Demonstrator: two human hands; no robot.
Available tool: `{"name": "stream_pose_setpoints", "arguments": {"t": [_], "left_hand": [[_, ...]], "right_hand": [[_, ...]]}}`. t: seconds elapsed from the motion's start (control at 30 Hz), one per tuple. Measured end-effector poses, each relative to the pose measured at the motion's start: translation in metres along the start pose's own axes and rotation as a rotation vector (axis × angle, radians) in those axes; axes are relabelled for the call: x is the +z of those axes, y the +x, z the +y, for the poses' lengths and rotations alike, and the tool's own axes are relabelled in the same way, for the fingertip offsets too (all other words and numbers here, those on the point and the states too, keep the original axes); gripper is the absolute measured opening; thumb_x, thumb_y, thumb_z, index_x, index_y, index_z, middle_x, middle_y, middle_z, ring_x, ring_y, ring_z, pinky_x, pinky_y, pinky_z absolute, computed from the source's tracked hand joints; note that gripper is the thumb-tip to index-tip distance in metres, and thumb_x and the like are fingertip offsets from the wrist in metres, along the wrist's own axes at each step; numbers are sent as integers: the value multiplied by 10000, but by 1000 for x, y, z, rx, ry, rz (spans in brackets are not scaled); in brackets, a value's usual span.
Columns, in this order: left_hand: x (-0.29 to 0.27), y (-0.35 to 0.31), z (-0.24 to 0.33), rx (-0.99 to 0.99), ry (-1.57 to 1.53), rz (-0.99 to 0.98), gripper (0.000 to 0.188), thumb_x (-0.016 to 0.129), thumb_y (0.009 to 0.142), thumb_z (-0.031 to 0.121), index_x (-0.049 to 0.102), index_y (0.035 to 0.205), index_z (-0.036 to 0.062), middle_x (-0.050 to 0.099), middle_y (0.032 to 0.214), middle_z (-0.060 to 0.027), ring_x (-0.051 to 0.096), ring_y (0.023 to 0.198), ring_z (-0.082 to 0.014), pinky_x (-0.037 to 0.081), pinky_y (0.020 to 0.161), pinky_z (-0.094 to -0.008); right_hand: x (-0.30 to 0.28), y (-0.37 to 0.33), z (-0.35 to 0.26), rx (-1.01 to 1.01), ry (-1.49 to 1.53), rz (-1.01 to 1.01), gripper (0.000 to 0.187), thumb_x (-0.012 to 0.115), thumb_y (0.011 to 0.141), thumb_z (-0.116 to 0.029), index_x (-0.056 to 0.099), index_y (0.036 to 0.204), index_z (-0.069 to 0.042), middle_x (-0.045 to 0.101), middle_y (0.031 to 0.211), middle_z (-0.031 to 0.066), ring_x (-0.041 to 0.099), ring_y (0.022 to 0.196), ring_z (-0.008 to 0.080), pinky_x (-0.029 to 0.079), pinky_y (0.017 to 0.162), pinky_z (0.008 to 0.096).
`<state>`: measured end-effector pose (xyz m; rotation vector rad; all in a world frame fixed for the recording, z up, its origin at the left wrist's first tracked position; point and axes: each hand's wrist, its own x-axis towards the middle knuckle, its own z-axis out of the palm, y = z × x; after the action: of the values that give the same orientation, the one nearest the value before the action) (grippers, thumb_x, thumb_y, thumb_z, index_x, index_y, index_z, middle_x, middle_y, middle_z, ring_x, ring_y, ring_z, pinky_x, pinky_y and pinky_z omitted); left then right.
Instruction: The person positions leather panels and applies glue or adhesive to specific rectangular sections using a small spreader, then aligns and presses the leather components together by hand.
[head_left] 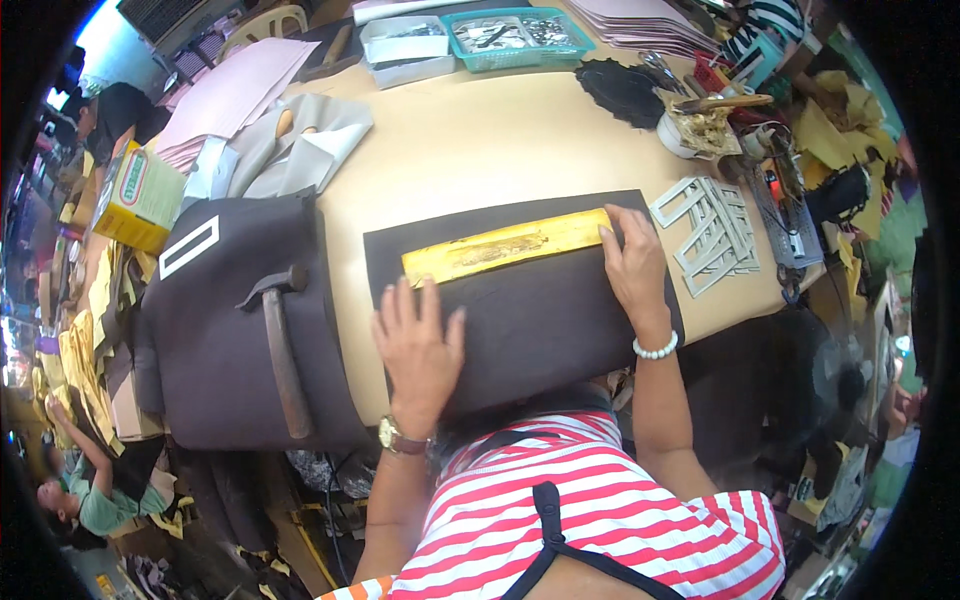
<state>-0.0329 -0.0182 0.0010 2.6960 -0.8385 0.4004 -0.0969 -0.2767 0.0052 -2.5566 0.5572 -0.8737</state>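
A long flat yellow bar with brown smears along its middle lies on a dark brown sheet. My left hand has its fingers stretched out and spread, the fingertips at the bar's near left corner. At the other end, my right hand grips the bar with bent fingers and thumb. To the left, a hammer with a worn wooden handle rests on a thick, dark folded sheet. A white rectangular frame lies on that same folded sheet.
Several pale frames are heaped right of the brown sheet. Beyond them stand a glue-smeared tub with a brush across it and a metal tray. A teal basket is at the back, a yellow box at left. People work nearby.
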Motion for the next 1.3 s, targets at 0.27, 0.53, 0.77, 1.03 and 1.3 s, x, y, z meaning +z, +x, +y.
{"name": "stream_pose_setpoints", "arguments": {"t": [0.27,0.53,0.77,1.03,1.3], "left_hand": [[19,20,-19,-40,-236,24,353,604,823,85,570,1164,-2,555,1167,-214,486,1131,-367,360,975,-456],[41,32,-20,-38,-209,70,327,576,835,60,578,1155,-6,524,1227,-228,441,1196,-391,325,1027,-458],[37,30,-20,-71,-219,46,323,561,845,68,580,1161,3,500,1251,-232,428,1202,-397,316,1026,-461],[39,29,-19,-83,-191,25,328,542,863,88,575,1180,12,489,1272,-215,407,1215,-393,306,1022,-492],[39,31,-17,-76,-200,10,322,540,871,101,577,1182,25,483,1292,-206,404,1222,-393,303,1028,-482]], "right_hand": [[6,-24,31,210,125,-98,282,557,830,-68,605,1104,-22,576,1186,160,476,1171,344,329,1021,420],[12,-27,38,156,25,-159,344,558,830,-88,597,1170,-55,530,1294,107,398,1259,328,240,1072,471],[16,-26,37,121,-46,-157,350,537,839,-98,591,1182,-54,521,1309,101,397,1261,320,250,1071,441],[13,-26,35,130,-64,-181,361,535,856,-104,576,1211,-59,515,1319,95,375,1286,311,227,1088,438],[11,-27,36,117,-68,-162,358,540,850,-96,578,1203,-57,520,1312,98,397,1265,317,248,1074,433]]}}
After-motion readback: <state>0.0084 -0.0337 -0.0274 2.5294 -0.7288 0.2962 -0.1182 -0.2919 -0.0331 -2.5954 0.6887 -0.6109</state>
